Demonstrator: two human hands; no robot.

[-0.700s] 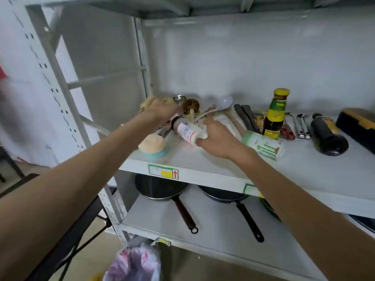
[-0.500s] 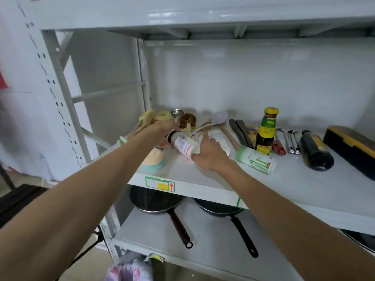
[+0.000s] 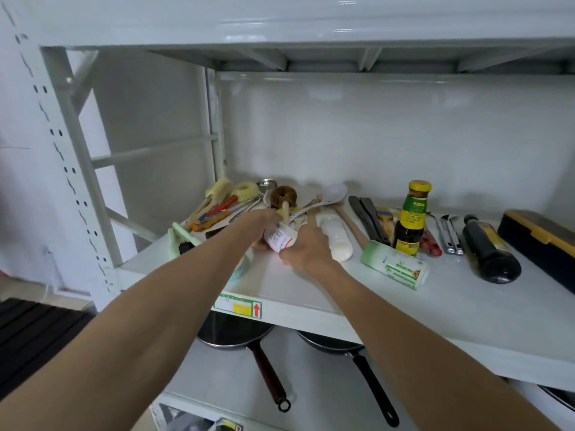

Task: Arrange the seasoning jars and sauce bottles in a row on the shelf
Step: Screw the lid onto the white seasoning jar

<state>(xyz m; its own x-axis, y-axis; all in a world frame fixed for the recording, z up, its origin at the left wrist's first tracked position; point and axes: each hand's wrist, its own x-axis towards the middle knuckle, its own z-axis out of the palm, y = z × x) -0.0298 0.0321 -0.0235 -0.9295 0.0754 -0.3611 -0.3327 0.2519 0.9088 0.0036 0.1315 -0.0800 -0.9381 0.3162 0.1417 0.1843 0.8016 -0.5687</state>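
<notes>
A small white seasoning jar (image 3: 281, 238) with a barcode label lies tilted between both hands above the white shelf (image 3: 466, 300). My right hand (image 3: 306, 248) grips its lower end and my left hand (image 3: 258, 222) covers its top end. A white and green jar (image 3: 393, 267) lies on its side to the right. An upright dark sauce bottle with a yellow cap (image 3: 410, 219) stands behind that jar. A large dark bottle (image 3: 490, 248) lies flat farther right.
A heap of brushes, sponges, spoons and spatulas (image 3: 236, 200) fills the back left of the shelf. A white bottle (image 3: 337, 239) lies flat mid-shelf. Metal tongs (image 3: 449, 231) and a dark box with yellow trim (image 3: 541, 241) sit at the right. Two pans (image 3: 249, 337) rest below.
The camera has tilted up and come closer, so the shelf sits lower in view. Both hands stay on the small white jar, which has shifted slightly toward the utensil heap.
</notes>
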